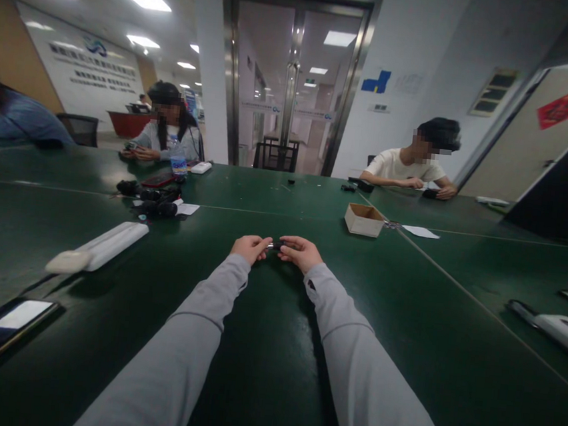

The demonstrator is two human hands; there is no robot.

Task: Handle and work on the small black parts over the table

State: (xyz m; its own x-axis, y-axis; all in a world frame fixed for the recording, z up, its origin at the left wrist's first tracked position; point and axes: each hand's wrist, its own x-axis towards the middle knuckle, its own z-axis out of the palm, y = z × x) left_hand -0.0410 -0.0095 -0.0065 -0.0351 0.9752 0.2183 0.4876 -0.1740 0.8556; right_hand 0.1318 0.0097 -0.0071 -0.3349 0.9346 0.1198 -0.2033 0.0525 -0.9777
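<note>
Over the green table (264, 318), my left hand (249, 248) and my right hand (301, 252) meet around a small dark object with a shiny silvery part (275, 245). My left fingers pinch its silvery left side, and my right fingers close on its black right side. Most of it is covered by the fingertips, so its kind cannot be made out. Both forearms, in grey sleeves, stretch forward from the bottom of the view.
A small open box (364, 222) stands ahead to the right, near a white paper (420, 232). Ahead left lie black devices (157, 202) by a water bottle (178, 160). A white device (102, 248) and a phone (4, 333) lie left. Several people sit across.
</note>
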